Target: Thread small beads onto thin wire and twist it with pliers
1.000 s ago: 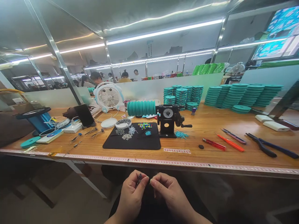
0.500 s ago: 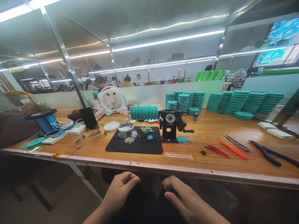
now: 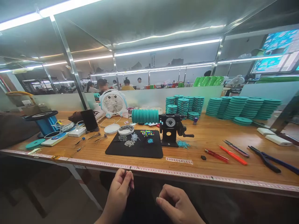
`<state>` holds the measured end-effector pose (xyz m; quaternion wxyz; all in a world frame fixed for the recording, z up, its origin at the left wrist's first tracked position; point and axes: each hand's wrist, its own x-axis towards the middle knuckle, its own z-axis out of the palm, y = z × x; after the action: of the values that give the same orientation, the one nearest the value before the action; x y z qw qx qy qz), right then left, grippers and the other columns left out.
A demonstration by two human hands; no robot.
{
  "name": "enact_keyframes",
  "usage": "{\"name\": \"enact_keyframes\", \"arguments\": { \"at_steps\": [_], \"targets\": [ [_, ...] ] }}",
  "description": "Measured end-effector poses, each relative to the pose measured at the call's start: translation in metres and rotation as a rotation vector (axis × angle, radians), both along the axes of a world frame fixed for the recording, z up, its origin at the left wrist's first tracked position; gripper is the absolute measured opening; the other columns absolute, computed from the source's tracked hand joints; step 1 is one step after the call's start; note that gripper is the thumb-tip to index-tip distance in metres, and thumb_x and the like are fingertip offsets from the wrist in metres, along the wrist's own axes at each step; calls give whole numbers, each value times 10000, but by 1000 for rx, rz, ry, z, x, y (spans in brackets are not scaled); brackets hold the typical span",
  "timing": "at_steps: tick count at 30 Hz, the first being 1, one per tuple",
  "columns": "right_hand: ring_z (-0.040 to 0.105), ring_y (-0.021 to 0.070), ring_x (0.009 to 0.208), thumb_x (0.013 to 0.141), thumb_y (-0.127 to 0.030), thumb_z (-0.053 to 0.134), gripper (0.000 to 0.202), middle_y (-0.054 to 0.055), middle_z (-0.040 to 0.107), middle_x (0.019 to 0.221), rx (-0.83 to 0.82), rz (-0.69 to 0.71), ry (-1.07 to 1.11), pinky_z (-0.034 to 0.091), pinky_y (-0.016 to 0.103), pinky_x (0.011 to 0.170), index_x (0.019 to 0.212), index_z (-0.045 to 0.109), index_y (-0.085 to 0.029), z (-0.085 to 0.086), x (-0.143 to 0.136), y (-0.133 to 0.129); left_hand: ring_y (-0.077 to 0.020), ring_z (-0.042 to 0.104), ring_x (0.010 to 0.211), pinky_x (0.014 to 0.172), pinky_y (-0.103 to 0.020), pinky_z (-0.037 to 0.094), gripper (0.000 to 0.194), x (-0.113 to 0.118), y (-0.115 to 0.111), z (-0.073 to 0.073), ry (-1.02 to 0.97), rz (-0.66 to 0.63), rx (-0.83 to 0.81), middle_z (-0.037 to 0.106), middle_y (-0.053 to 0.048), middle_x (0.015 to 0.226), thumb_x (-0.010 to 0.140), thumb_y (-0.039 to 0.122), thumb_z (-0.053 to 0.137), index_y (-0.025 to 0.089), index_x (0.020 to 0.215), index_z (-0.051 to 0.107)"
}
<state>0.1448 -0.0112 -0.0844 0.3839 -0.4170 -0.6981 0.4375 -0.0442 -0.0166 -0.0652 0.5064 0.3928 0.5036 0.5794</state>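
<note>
My left hand is raised just in front of the table edge. Its thumb and forefinger pinch a tiny dark thing, too small to name. Lower and to the right, my right hand hangs off the table with fingers curled and thumb tip against the forefinger. Whatever it grips, if anything, is too fine to see. Closest to the hands on the table is a black mat bearing colourful beads, small metal parts and blue pieces. A printed measuring tape runs along the front edge.
Behind the mat, a black hand-cranked winder carries teal spools. Stacked teal spools stand at the back right. Pliers, a red-handled tool and tweezers lie rightward. A white fan and phone are leftward.
My left hand has turned more upright and shifted slightly left, still pinching. The right hand has moved a little down and left, its thumb and forefinger closing together. The view has tilted slightly up.
</note>
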Motion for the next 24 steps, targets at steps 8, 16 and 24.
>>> {"name": "enact_keyframes", "arguments": {
  "at_steps": [8, 16, 24],
  "targets": [
    [459, 136, 548, 749, -475, 617, 364, 7, 535, 549, -159, -17, 177, 366, 255, 546, 585, 573, -153, -2, -13, 0, -27, 178, 304, 335, -190, 136, 396, 21, -5, -5, -130, -385, -232, 320, 126, 347, 590, 499, 754, 178, 651, 530],
    [429, 108, 537, 667, -439, 693, 326, -27, 498, 533, -330, 258, 261, 327, 230, 526, 548, 584, -156, -5, -8, 2, -33, 260, 328, 364, -198, 144, 318, 22, -1, -4, -119, -401, -88, 519, 47, 495, 726, 464, 652, 179, 649, 533],
    [477, 149, 631, 670, -241, 647, 174, -23, 512, 601, -249, 320, -82, 353, 250, 607, 512, 593, -194, 24, 40, 0, -113, 382, 540, 529, -213, 321, 257, -43, 4, 27, 501, -23, 197, 446, 33, 537, 759, 366, 645, 184, 589, 581]
  ]
}}
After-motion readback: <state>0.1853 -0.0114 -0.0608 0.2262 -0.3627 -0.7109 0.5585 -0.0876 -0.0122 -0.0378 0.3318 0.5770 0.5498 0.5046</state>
